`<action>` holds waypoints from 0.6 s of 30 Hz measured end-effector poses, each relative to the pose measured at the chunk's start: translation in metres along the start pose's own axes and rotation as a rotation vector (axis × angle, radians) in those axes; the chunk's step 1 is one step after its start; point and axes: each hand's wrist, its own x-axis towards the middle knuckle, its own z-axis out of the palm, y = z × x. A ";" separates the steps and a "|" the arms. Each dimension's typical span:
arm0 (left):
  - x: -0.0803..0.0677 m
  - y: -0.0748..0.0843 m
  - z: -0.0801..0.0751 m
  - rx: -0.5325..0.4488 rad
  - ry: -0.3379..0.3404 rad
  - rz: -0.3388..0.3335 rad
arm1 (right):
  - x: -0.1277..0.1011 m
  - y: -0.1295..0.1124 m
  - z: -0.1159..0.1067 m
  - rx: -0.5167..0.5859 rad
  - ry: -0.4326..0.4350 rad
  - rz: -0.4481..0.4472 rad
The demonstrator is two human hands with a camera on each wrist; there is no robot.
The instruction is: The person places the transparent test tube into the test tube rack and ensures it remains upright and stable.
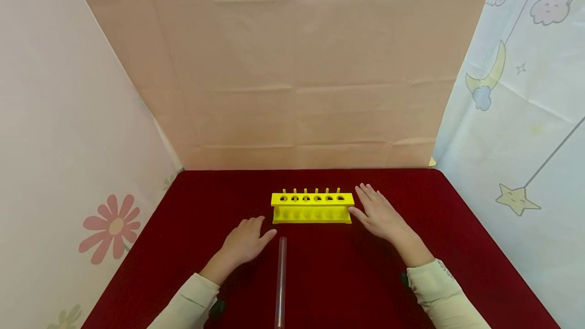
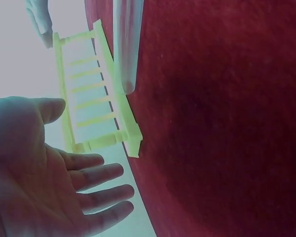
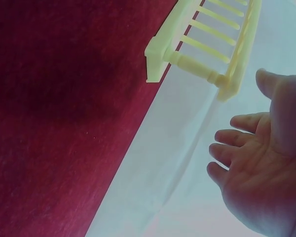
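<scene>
A yellow test-tube rack [image 1: 313,207] with several holes stands on the dark red table [image 1: 183,227]. A clear test tube [image 1: 281,281] lies in front of it, pointing towards me. My left hand [image 1: 247,240] is open, palm down, just left of the tube's far end and near the rack's left end. My right hand [image 1: 379,212] is open with straight fingers beside the rack's right end, its thumb close to the rack. The left wrist view shows the open palm [image 2: 39,182], the rack [image 2: 96,94] and the tube [image 2: 127,44]. The right wrist view shows open fingers [image 3: 251,168] below the rack [image 3: 207,44].
A beige backdrop [image 1: 301,65] rises behind the table. A flower-printed sheet [image 1: 68,141] hangs on the left and a sheet with moon and stars [image 1: 525,116] on the right. Red table surface spreads on both sides of the rack.
</scene>
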 end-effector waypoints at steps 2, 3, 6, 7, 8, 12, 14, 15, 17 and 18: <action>-0.001 0.002 0.000 0.000 -0.011 0.008 | 0.001 -0.002 0.000 -0.016 0.006 -0.009; -0.002 0.004 0.000 -0.004 -0.016 0.012 | 0.001 -0.002 0.001 -0.022 0.012 -0.015; -0.004 0.007 0.000 -0.015 -0.032 0.015 | 0.003 -0.004 0.002 -0.036 0.026 -0.033; -0.004 0.008 0.000 -0.017 -0.034 0.016 | 0.004 -0.005 0.002 -0.037 0.029 -0.038; -0.005 0.009 -0.001 -0.021 -0.035 0.017 | 0.004 -0.005 0.003 -0.041 0.032 -0.044; -0.007 0.012 0.000 -0.016 -0.034 0.024 | 0.006 -0.006 0.005 -0.050 0.037 -0.059; -0.008 0.013 0.000 -0.012 -0.030 0.033 | 0.007 -0.007 0.005 -0.054 0.035 -0.065; -0.008 0.014 0.001 -0.007 -0.027 0.037 | 0.007 -0.007 0.006 -0.051 0.034 -0.067; -0.008 0.015 0.002 -0.003 -0.020 0.046 | 0.009 -0.008 0.006 -0.050 0.031 -0.071; -0.009 0.016 0.002 0.002 -0.017 0.049 | 0.009 -0.008 0.007 -0.049 0.029 -0.073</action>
